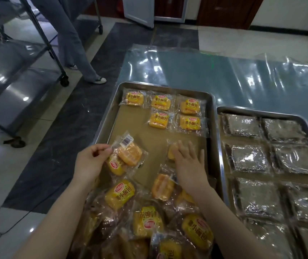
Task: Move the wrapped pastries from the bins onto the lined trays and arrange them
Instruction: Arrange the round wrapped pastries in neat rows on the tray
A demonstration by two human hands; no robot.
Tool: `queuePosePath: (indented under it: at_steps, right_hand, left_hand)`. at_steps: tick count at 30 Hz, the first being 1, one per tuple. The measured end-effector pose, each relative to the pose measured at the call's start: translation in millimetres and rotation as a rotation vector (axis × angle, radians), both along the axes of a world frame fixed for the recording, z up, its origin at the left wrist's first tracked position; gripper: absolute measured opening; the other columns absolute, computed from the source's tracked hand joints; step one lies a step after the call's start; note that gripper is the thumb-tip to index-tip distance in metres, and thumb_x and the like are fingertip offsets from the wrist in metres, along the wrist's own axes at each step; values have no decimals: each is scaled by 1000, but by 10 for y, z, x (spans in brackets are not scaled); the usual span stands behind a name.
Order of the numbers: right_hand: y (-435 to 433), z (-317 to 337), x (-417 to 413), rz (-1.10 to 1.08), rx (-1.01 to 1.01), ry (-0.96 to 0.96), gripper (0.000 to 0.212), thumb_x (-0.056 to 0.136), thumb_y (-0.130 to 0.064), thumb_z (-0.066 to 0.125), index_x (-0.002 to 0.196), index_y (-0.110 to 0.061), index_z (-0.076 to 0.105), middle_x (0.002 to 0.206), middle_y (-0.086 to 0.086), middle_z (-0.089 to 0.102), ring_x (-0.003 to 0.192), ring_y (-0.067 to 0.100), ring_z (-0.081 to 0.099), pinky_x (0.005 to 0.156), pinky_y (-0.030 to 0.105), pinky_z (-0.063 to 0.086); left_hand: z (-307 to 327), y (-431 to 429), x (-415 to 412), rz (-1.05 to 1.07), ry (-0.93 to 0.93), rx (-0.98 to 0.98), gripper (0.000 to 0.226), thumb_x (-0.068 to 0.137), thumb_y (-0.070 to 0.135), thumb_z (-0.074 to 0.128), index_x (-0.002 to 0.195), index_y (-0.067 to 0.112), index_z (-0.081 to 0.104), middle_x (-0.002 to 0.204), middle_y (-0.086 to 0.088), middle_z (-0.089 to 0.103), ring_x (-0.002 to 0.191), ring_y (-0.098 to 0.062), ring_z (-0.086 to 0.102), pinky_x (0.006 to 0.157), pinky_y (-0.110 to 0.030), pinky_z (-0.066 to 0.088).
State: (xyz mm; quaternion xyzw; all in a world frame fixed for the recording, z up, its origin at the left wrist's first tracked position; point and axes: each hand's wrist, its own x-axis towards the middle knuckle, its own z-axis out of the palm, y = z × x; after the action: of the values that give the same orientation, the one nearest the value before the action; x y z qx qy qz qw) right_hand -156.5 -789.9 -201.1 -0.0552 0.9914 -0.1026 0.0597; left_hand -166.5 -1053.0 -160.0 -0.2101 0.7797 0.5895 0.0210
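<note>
A metal tray (104, 116) lined with brown paper (130, 124) holds several yellow wrapped pastries (189, 106) set in rows at its far end. My left hand (91, 161) pinches the wrapper edge of a pastry (128, 152) turned barcode side up, with a second pastry (114, 166) lying under it. My right hand (188, 161) lies flat with straight fingers on another wrapped pastry (171, 153) on the paper. A heap of loose wrapped pastries (149, 221) fills the near end below my arms.
A second metal tray (219, 128) to the right holds several dark pastries in clear wrap (248, 157). A plastic-covered table top (205, 75) stretches beyond. On the left stands a wheeled metal rack (18, 71), and a person's legs (74, 43) are beside it.
</note>
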Motion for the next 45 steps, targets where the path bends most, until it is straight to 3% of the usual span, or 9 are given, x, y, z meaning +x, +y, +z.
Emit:
queuePosePath:
  at_steps: [3,6,14,17,23,30,35,40,45]
  right_hand:
    - [-18,-64,80,134,46,-55,56,99,-41,30,150,-36,8,158,-4,-14,142,27,-20,110,58,-13]
    - [140,-88,26,26,56,-89,57,96,-52,30,148,-38,11,157,-8,-18,139,28,-27,101,59,-20]
    - [361,-133,-171,-61,9,-49,57,95,-50,38,146,-34,21,159,-3,-8,142,26,-22,107,54,-15]
    - [376,-210,-146,-67,9,13,56,95,-48,37,147,-34,21,160,-3,-6,143,24,-20,111,51,-14]
    - [371,-284,-118,-65,2,65,55,95,-44,39,146,-32,26,160,-3,-3,144,23,-16,111,46,-17]
    - [359,-284,-109,-78,-5,79,53,95,-41,40,145,-31,30,160,-3,2,145,23,-13,113,48,-13]
    - [355,-264,-106,-78,-17,62,52,95,-39,39,146,-32,28,160,-4,-2,144,21,-16,112,47,-14]
    - [361,-252,-99,-75,-28,60,52,95,-38,39,146,-33,27,160,-5,-2,144,20,-17,112,46,-15]
    - [364,-258,-101,-76,-38,64,52,95,-37,41,145,-33,29,160,-5,0,145,21,-14,113,47,-14]
  left_hand:
    - [-48,6,-27,-17,28,-44,6,87,22,63,87,20,68,80,0,70,75,-14,66,69,-29,50]
    - [-125,54,-103,-32,42,-68,11,90,26,59,83,23,67,74,3,68,71,-11,64,66,-29,47]
    - [-340,290,-476,-45,28,-75,22,93,27,52,73,28,62,65,4,63,59,-10,60,53,-26,45]
    - [-383,261,-515,-66,34,-274,18,93,28,51,77,25,59,72,3,63,69,-16,60,57,-28,40]
    - [-316,-22,-325,-41,66,-483,15,96,28,45,93,19,57,78,0,62,68,-12,60,55,-25,39]
    - [-62,-60,-356,-124,115,-500,12,95,29,45,94,21,55,82,-1,62,72,-16,62,69,-40,52]
    - [180,241,-417,-154,383,-524,4,89,30,53,90,34,55,83,18,60,76,2,59,64,-18,44]
    - [67,691,-390,-558,412,-885,14,87,38,57,95,28,63,86,12,64,68,-5,54,54,-19,39]
    - [-310,785,-133,-809,268,-903,9,88,25,62,94,23,68,125,8,60,105,-15,60,84,-30,50]
